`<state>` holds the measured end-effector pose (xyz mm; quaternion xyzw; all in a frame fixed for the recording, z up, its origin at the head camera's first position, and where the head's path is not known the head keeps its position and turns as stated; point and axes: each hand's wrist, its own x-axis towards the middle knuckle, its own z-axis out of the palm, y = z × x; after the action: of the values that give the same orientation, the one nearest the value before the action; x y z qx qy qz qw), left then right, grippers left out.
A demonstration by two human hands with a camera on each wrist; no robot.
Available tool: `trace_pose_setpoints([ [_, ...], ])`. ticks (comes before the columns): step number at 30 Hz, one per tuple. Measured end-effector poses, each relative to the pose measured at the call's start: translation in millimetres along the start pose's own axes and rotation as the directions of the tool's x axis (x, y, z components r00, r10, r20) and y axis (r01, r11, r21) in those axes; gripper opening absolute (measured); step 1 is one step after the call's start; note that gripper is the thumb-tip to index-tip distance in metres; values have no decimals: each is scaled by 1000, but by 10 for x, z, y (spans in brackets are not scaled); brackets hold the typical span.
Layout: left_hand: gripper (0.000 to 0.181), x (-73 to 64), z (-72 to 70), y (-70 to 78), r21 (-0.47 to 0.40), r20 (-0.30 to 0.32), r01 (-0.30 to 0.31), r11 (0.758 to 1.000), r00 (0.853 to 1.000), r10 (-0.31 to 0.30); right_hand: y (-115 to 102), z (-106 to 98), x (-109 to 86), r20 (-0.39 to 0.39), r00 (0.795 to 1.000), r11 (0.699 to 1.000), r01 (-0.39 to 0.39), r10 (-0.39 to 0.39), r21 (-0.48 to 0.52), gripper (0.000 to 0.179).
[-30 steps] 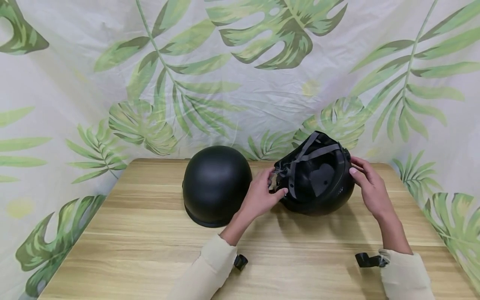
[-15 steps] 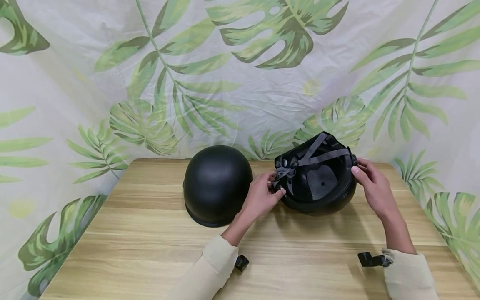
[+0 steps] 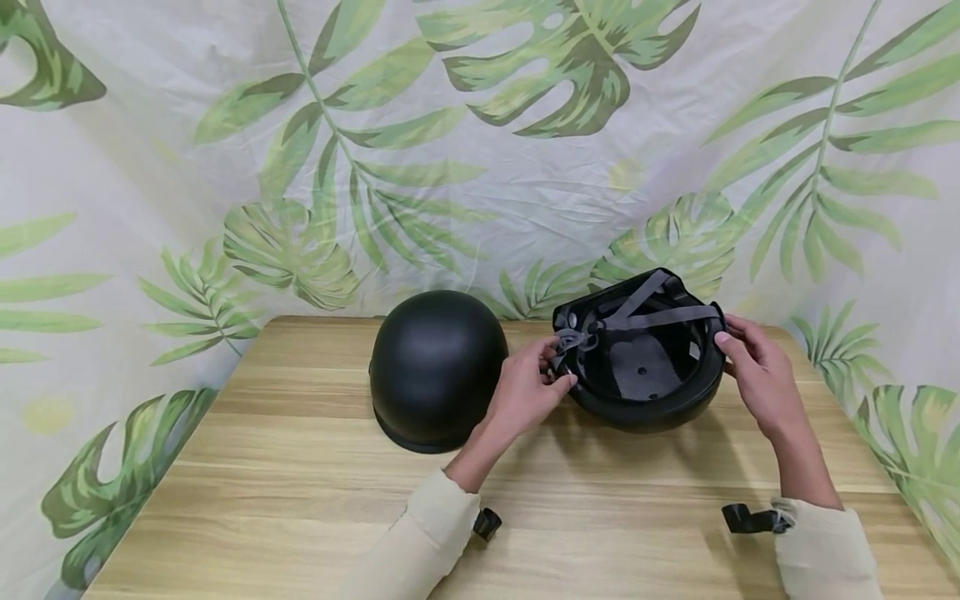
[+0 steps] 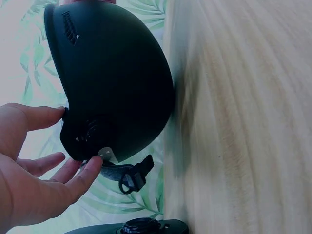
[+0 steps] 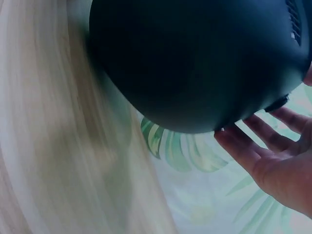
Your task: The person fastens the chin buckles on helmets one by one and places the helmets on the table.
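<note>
A black helmet (image 3: 652,412) lies tipped at the table's back right, its hollow side facing up and toward me. Grey chin straps (image 3: 660,317) cross its opening. My left hand (image 3: 525,392) grips its left rim; in the left wrist view the thumb is on the edge and fingertips are near the strap mount, where a black buckle (image 4: 134,178) hangs. My right hand (image 3: 765,379) holds the opposite rim, thumb in front and fingers behind. The right wrist view shows the smooth shell (image 5: 195,63) with fingertips against it. Whether the crown touches the table is unclear.
A second black helmet (image 3: 438,367) sits dome up just left of my left hand. Both stand on a wooden table (image 3: 285,483), near its back edge. Behind hangs a leaf-patterned cloth (image 3: 525,208). Black camera mounts (image 3: 750,518) stick out from the wrists.
The held helmet has tipped so its opening faces more upward and its inside shows more. My right hand has shifted slightly right with the rim. The other helmet stays put.
</note>
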<state>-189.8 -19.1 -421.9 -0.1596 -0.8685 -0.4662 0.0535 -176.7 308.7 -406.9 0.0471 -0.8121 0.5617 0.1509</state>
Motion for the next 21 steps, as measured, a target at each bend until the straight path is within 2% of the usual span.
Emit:
trace_pose_setpoints([
  [3,58,1,-30,23,-9,-19,-8,1000,1000,7,53,-30,1,34,999,1000,-13,13,-1,49],
  [10,55,10,-57,24,-49,-58,-39,998,998,36,177,-93,13,101,993,998,-55,52,20,31],
  [15,58,31,-49,2,-59,-89,-50,997,995,45,212,-126,20,90,994,996,-70,65,49,37],
  [18,65,42,-47,-22,-30,-74,-43,999,996,41,227,-148,17,74,994,987,-85,75,136,35],
  [21,72,50,-43,-47,-36,-19,-38,999,999,37,244,-172,9,80,993,975,-96,81,202,27],
])
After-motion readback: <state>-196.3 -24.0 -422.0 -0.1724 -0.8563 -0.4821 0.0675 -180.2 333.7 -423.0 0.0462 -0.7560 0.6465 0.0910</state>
